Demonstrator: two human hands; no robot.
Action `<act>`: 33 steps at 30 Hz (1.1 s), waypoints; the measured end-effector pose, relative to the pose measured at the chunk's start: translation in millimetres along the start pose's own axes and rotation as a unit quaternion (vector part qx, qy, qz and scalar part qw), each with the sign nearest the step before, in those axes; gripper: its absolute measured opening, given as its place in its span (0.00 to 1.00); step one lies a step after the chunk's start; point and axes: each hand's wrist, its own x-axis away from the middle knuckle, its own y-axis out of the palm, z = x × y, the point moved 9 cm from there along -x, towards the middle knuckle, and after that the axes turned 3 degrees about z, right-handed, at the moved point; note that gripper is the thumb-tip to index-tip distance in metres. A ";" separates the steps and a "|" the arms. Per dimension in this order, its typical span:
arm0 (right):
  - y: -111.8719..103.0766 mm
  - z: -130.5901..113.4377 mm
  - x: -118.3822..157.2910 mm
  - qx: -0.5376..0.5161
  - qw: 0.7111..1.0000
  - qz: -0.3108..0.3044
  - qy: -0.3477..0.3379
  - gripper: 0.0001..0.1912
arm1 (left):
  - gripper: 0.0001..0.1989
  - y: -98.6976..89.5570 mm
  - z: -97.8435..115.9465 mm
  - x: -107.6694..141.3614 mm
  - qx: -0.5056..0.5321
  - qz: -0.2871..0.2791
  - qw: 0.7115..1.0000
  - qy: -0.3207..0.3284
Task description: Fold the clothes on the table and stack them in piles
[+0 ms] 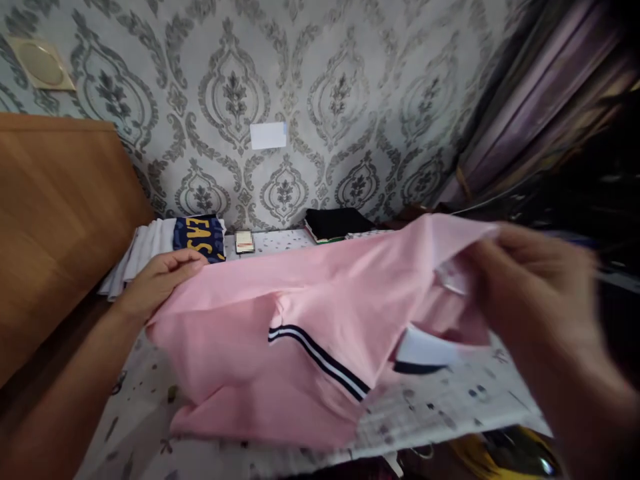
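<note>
The left grip (163, 280) is closed, thumb pressed over bent fingers, with a pinch on the upper corner of a pink garment (325, 267); the right grip (543, 293) has the opposite upper corner, though it is smeared by blur and I can't make out how its fingertips meet the cloth. The pink garment hangs stretched between the two, above the counter (480, 407) and hiding much of its middle; whether its lower edge touches the surface I can't tell. Across its front slants a striped trim (320, 351), dark and white, and near the right grip a white band (425, 343) with a dark border pokes out beside an opening, where a pale patch inside is too blurred to name. Beyond, at the counter's back left, sit folded white cloths (145, 250) and a navy cloth (216, 235) whose yellow letters show as EAS, the lower part of it covered by the hand and the pink fabric. A small box (245, 242) stands near it, its print unreadable, and farther right lies a folded black cloth (337, 222). A wooden panel (60, 220) is cut off at left. Low at right, a yellow object (505, 457) is cropped and unclear; the far right sinks into darkness.
</note>
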 end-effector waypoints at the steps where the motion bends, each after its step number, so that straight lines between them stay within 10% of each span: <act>1: 11.6 19.0 -0.3 -0.005 1.000 -0.003 0.027 0.14 | 0.19 4.6 -8.0 -9.3 -0.023 -0.006 1.000 -0.003; 6: 77.6 147.4 30.6 0.195 0.963 -0.154 0.107 0.14 | 0.19 33.7 -78.6 -49.9 -0.228 -0.033 0.972 0.035; 9: 86.9 185.2 56.4 0.304 0.926 -0.217 0.058 0.11 | 0.17 42.6 -111.8 -47.5 -0.309 -0.032 0.949 0.045; 17: 124.4 97.5 119.6 0.181 0.828 -0.456 -0.274 0.22 | 0.22 67.8 -124.4 8.1 -0.419 -0.136 0.896 0.065; 24: 168.2 104.9 133.5 0.218 0.784 -0.525 -0.250 0.11 | 0.20 57.4 -126.1 10.3 -0.519 -0.071 0.850 0.058; 29: 168.3 110.7 107.2 0.212 0.812 -0.514 -0.175 0.14 | 0.16 27.2 -131.0 -12.9 -0.445 -0.016 0.895 0.010; 33: 168.1 90.6 121.1 0.164 0.755 -0.596 -0.219 0.12 | 0.17 6.1 -137.9 -33.3 -0.364 0.010 0.931 0.013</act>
